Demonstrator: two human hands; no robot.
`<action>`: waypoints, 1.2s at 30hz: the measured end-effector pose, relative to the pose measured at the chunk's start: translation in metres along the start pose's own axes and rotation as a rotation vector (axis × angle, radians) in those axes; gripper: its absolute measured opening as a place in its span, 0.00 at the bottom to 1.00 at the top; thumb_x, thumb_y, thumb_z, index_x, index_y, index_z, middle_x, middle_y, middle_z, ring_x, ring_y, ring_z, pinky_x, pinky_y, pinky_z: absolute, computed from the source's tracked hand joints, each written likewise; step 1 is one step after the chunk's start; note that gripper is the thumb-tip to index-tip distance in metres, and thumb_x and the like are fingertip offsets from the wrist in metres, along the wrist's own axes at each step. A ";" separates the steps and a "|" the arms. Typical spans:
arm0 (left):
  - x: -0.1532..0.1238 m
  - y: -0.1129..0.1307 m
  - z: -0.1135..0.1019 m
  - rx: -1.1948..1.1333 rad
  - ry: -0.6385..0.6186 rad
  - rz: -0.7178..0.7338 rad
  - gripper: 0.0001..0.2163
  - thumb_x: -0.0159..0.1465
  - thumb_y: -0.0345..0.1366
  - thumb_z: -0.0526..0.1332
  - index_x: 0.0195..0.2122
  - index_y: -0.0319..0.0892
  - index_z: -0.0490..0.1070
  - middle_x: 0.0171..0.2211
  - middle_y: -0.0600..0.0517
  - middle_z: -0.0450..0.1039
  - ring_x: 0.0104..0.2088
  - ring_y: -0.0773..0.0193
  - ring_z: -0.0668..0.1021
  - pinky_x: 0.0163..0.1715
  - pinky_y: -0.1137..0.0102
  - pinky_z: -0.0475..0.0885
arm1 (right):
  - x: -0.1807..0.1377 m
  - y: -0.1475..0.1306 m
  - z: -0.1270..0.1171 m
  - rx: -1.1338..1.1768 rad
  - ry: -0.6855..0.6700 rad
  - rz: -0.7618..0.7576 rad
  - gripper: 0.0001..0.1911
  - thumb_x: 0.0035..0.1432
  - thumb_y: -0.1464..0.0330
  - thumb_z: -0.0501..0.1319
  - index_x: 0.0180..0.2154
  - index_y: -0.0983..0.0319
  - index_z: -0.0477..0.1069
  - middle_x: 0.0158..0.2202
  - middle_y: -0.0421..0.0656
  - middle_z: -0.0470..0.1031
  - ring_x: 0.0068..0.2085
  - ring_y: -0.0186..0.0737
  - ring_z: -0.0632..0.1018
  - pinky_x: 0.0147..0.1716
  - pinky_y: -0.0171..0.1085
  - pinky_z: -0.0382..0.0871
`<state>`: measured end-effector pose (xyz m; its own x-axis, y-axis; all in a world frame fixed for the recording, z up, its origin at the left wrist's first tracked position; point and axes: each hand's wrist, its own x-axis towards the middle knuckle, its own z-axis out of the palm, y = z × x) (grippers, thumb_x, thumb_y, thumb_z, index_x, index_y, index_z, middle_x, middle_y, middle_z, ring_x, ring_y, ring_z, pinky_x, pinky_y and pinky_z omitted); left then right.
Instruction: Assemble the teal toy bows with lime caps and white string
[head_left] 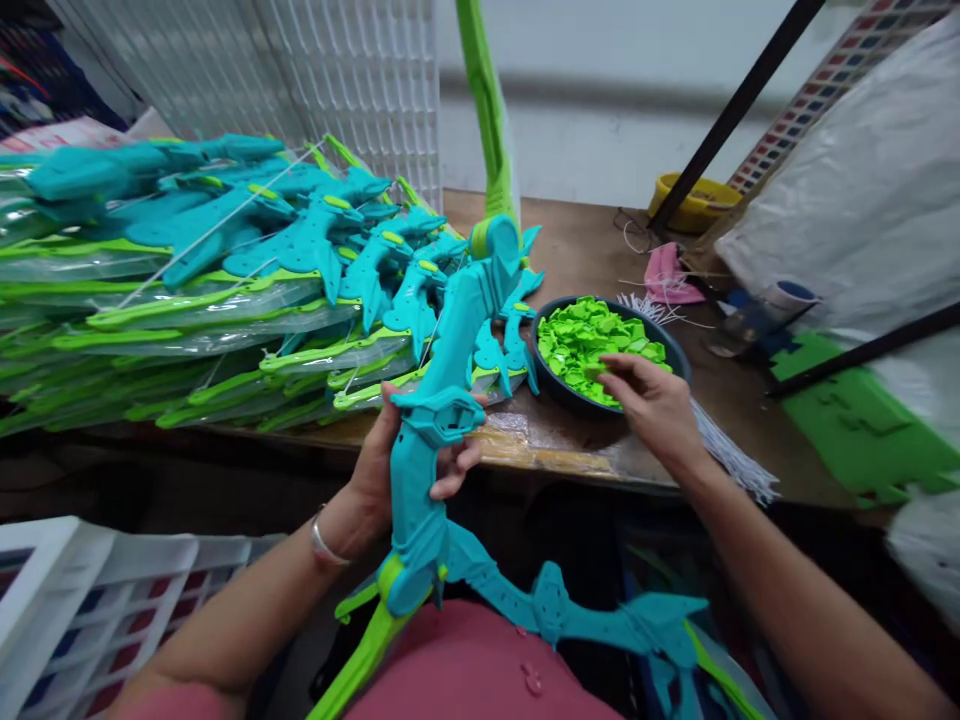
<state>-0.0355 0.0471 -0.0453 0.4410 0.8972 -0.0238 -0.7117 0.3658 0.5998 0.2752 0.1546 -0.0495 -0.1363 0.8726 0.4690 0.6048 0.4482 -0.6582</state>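
Observation:
My left hand [375, 470] is wrapped around the teal grip of a toy bow [416, 480], held upright and a little tilted in front of me. Bright green limbs extend from the bow's top and bottom ends. To the right, my right hand [652, 405] is over the near rim of a dark bowl [566, 398] heaped with small green plastic pieces [577, 335]. Its thumb and forefinger are pinched together on a small green plastic piece [596, 370]. Another teal toy bow [551, 600] lies across my lap.
Stacked toy bows [262, 240] fill the left of the workbench [577, 230]. White strings [727, 450] lie beside the bowl. Further right are a green foam mat [862, 420], a yellow container [697, 200] and a pink cloth [669, 275]. A white crate [142, 560] stands at lower left.

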 end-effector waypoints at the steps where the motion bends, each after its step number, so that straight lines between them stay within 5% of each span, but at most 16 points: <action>1: 0.002 -0.004 -0.001 0.015 0.018 0.011 0.41 0.58 0.70 0.62 0.54 0.34 0.77 0.37 0.40 0.77 0.28 0.62 0.73 0.13 0.77 0.62 | -0.016 -0.023 0.001 0.164 -0.007 0.057 0.10 0.63 0.64 0.67 0.45 0.59 0.78 0.35 0.42 0.81 0.32 0.40 0.80 0.34 0.39 0.75; 5: 0.001 -0.024 0.000 0.159 0.148 0.133 0.44 0.58 0.75 0.55 0.48 0.32 0.79 0.34 0.39 0.79 0.27 0.59 0.77 0.15 0.73 0.67 | -0.070 -0.103 0.012 0.515 -0.117 0.124 0.02 0.63 0.67 0.68 0.39 0.56 0.80 0.35 0.39 0.80 0.35 0.37 0.80 0.36 0.34 0.75; 8: -0.009 -0.032 0.007 0.316 0.183 0.204 0.39 0.57 0.72 0.60 0.41 0.34 0.80 0.31 0.42 0.79 0.25 0.60 0.78 0.21 0.71 0.74 | -0.089 -0.129 0.024 0.637 -0.125 0.109 0.04 0.64 0.70 0.68 0.39 0.56 0.81 0.39 0.40 0.78 0.40 0.37 0.79 0.36 0.34 0.74; 13: -0.023 -0.026 0.019 0.393 0.106 0.005 0.20 0.61 0.52 0.71 0.39 0.37 0.80 0.30 0.46 0.81 0.23 0.63 0.80 0.22 0.74 0.75 | -0.104 -0.136 0.033 0.725 -0.049 0.172 0.05 0.63 0.72 0.67 0.39 0.56 0.81 0.37 0.39 0.76 0.34 0.33 0.78 0.33 0.33 0.74; 21: -0.024 -0.027 0.023 0.354 0.075 -0.065 0.23 0.62 0.56 0.68 0.38 0.37 0.80 0.29 0.44 0.82 0.23 0.60 0.82 0.22 0.72 0.76 | -0.124 -0.146 0.028 0.655 0.035 0.166 0.03 0.64 0.71 0.68 0.38 0.56 0.78 0.36 0.38 0.75 0.34 0.33 0.77 0.33 0.33 0.73; 36: -0.038 -0.041 0.041 0.631 0.113 0.123 0.20 0.62 0.48 0.73 0.47 0.40 0.74 0.25 0.53 0.79 0.21 0.68 0.77 0.20 0.77 0.73 | -0.132 -0.167 0.027 0.179 0.143 -0.043 0.05 0.65 0.72 0.66 0.37 0.57 0.78 0.39 0.40 0.74 0.39 0.36 0.78 0.37 0.35 0.72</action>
<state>-0.0006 -0.0124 -0.0366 0.2923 0.9563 0.0114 -0.2803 0.0743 0.9570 0.1711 -0.0302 -0.0172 -0.0392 0.8213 0.5692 0.4504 0.5230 -0.7236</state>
